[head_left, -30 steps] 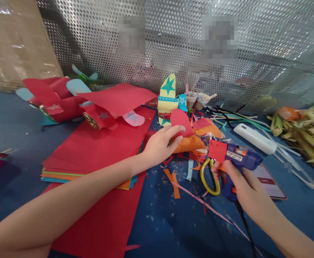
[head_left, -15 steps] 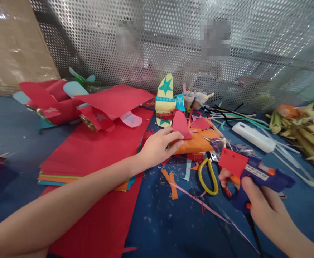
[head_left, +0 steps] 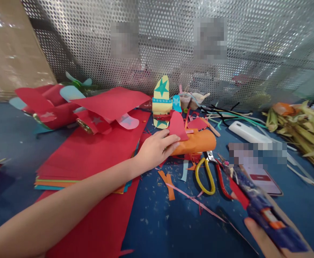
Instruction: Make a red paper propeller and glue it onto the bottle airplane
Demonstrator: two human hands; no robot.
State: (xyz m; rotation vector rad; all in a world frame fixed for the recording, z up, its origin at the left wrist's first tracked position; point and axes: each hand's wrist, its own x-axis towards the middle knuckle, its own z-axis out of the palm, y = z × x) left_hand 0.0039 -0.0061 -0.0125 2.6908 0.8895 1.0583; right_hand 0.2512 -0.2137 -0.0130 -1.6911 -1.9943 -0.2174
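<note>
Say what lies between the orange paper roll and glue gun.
Head view: red-and-yellow-handled scissors lie between the orange paper roll and the glue gun.

Left hand point(head_left: 153, 151): is showing bare, its slender fingers point(head_left: 170, 138) tapering to rounded tips. Left forearm point(head_left: 73, 206): is likewise showing bare along its visible length, smooth in outline, narrowing at the wrist point(head_left: 132, 167) and broadening away from it. Right hand point(head_left: 271, 247): is showing bare, partly hidden and blurring; its thumb point(head_left: 257, 233) is ending in a blunt, rounded tip.
</note>
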